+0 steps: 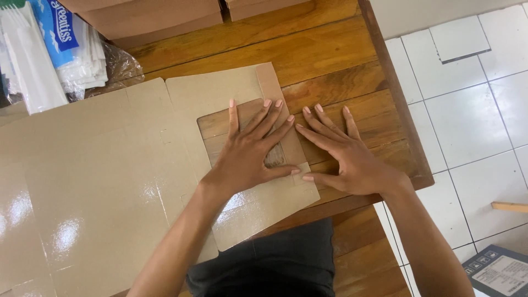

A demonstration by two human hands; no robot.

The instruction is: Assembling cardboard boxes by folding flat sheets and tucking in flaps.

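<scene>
1. Left hand (250, 151): open, palm down, fingers spread, pressed flat over the rectangular window cut in a flattened cardboard box blank (110, 165). Thumb tip rests on the narrow strip right of the window.
2. Right hand (344, 151): open, flat, fingers splayed, lying just beside the left hand; fingertips touch the blank's right edge strip, palm on bare wood.
3. Neither hand grips anything.
4. The blank lies flat on the wooden counter (330, 55), glossy side up, spreading from under both hands far out to the left of the left hand.
5. Beyond the left hand, far side of the counter: brown cardboard boxes (159, 16); further left, plastic-wrapped white packs (60, 55).
6. Right of the right hand: white tiled floor (467, 110).
</scene>
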